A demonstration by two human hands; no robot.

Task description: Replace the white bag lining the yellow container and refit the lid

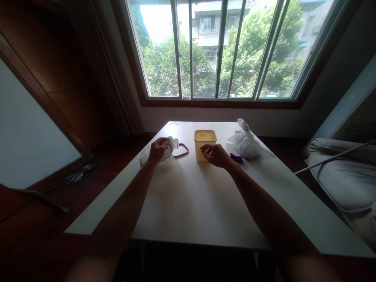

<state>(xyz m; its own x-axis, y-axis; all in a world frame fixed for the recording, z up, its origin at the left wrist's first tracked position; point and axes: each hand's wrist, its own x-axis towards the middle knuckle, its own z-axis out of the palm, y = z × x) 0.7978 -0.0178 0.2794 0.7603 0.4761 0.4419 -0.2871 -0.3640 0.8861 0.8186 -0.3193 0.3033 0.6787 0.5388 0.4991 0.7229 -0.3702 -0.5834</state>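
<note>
On the left of the white table, my left hand (159, 149) has its fingers closed on a translucent white plastic bag (174, 143). My right hand (216, 155) is in front of a yellow square container (205, 136), fingers curled towards each other; whether anything small is between them cannot be made out. Between the bag and the container lies a dark-rimmed, rounded loop or lid (187, 150). A purple object (236, 158) rests to the right of my right hand, beside a knotted white plastic bag (246, 144).
The white table (194, 211) reaches towards a window (217, 51). A cushioned item (343, 176) and a thin stick (331, 157) are on the right, off the table. Cables (76, 175) lie on the floor at left.
</note>
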